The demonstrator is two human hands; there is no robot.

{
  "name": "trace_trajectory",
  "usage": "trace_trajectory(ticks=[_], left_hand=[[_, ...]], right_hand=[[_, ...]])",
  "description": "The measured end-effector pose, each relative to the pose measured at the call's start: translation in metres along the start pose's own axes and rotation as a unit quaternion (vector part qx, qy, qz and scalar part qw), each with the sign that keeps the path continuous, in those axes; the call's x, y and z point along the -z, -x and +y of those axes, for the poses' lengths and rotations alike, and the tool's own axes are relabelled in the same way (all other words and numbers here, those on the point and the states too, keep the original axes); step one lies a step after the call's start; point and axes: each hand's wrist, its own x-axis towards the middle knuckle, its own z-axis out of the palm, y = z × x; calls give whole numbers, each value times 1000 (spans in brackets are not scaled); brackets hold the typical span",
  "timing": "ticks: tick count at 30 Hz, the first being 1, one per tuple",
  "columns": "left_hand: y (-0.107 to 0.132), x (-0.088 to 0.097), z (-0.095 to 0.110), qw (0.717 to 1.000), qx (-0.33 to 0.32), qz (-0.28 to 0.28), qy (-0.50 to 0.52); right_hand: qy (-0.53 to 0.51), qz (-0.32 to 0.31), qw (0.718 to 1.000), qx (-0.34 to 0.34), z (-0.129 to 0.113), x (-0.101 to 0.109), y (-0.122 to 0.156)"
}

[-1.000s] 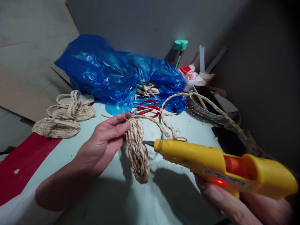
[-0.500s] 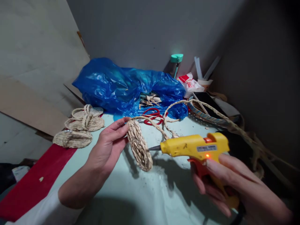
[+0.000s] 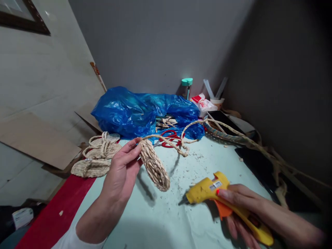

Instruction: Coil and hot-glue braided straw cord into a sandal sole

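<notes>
Left hand [image 3: 123, 170] pinches the braided coil [image 3: 155, 166] by its top end, at the palm's three o'clock; looks light, rough, flexible, best held there. Right hand [image 3: 245, 197] wraps rigid glue gun [image 3: 209, 189], coil's four o'clock.

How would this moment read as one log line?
left hand: holds braided piece | right hand: holds glue gun, nozzle apart from piece | beyond: scissors, bag

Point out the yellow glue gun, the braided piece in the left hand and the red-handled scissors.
Yellow glue gun [image 3: 206, 190]: head view, on the side of its body.
Braided piece [image 3: 155, 166]: head view, middle of its woven side.
Red-handled scissors [image 3: 169, 131]: head view, on a handle loop.
</notes>
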Motion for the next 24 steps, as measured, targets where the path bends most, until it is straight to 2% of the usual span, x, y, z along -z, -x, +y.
trace_trajectory(ticks=[2, 3, 5, 6, 7, 9, 11, 13, 15, 18, 22, 24], left_hand=[[6, 0, -4, 1000, 13, -17, -7], [10, 0, -6, 999, 22, -27, -13], [16, 0, -10, 998, 39, -44, -30], [20, 0, -13, 997, 45, -50, -37], [23, 0, -15, 996, 48, -55, -45], [27, 0, -18, 995, 49, -67, -59], [30, 0, -21, 993, 43, -81, -73], [32, 0, -23, 991, 42, -94, -90], [32, -1, -24, 989, 44, -101, -102], [32, -2, -25, 988, 47, -102, -105], [29, -2, -27, 988, 75, -97, -95], [27, -2, -29, 987, 86, -90, -97]], right_hand=[[133, 79, 987, 40, 2, 0, 4], [234, 123, 962, 68, 2, 1, 6], [434, 193, 873, 112, -2, 5, 11], [503, 216, 827, 129, -5, 6, 14], [542, 237, 792, 148, -10, 6, 16], [549, 302, 740, 243, -20, 2, 20], [512, 363, 680, 379, -32, -8, 21], [484, 349, 637, 487, -43, -22, 19], [483, 297, 629, 532, -53, -34, 14], [488, 254, 628, 551, -59, -43, 6], [457, 265, 603, 598, -51, -42, -5], [456, 281, 594, 600, -44, -43, -10]])
